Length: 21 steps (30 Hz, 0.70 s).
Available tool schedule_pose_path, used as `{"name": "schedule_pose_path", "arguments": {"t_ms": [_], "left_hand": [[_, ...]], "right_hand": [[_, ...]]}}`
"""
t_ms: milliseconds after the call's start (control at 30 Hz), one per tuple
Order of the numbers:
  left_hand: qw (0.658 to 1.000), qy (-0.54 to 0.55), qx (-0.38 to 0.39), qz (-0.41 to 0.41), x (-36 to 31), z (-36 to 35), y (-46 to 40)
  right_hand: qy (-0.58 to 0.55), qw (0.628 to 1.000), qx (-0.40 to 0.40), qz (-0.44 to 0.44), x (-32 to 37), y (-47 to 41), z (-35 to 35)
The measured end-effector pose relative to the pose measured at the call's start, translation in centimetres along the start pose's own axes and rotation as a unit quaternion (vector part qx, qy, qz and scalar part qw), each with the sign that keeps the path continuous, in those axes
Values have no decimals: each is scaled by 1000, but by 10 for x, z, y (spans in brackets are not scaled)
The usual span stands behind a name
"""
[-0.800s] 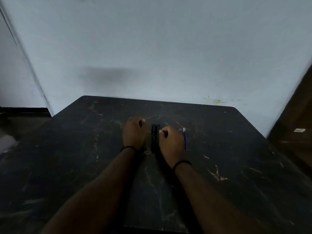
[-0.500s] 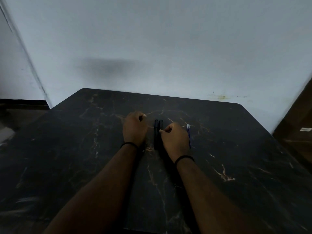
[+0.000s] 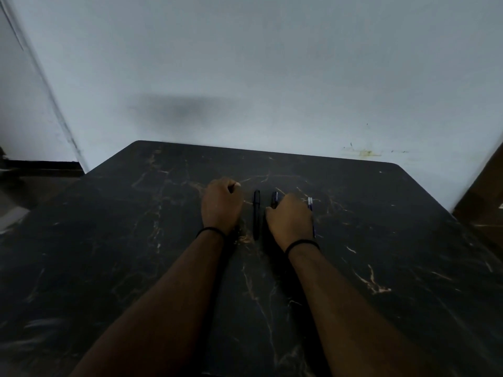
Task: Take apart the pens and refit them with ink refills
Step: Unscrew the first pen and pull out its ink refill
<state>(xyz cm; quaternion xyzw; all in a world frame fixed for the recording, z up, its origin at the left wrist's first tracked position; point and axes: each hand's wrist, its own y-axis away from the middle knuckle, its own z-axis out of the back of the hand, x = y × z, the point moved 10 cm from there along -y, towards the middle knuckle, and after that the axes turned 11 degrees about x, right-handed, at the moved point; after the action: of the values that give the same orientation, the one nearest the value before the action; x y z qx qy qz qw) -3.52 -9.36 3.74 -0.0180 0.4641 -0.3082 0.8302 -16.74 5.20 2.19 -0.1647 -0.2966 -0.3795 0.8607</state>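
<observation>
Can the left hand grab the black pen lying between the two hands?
Probably yes. The black pen lies in the open on the table, just beside the left hand, with nothing between them.

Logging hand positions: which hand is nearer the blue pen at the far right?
Right. The right hand sits directly beside the blue pen, partly covering it; the left hand lies further left, beyond two dark pens.

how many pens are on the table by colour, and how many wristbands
black pens: 2
blue-and-white pens: 1
black wristbands: 2
total: 5
</observation>
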Motion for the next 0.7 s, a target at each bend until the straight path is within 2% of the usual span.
{"name": "schedule_pose_path", "arguments": {"t_ms": [133,233,333,500,567,700], "left_hand": [[1000,-7,-5,-17,-6,-1,0],[999,-17,-17,-40,-15,1,4],[998,28,-18,-53,-26,-1,9],[976,211,5,-53,-42,-14,12],[974,215,16,-65,-53,-22,11],[983,150,19,-100,-63,-28,4]], "right_hand": [[-45,999,4,-6,-8,-6,-2],[-104,994,-34,26,-9,-2,4],[-144,985,-72,64,-7,5,20],[-40,979,-81,184,7,22,43],[-20,975,-66,213,8,25,46],[-22,968,-56,245,19,29,45]]}}
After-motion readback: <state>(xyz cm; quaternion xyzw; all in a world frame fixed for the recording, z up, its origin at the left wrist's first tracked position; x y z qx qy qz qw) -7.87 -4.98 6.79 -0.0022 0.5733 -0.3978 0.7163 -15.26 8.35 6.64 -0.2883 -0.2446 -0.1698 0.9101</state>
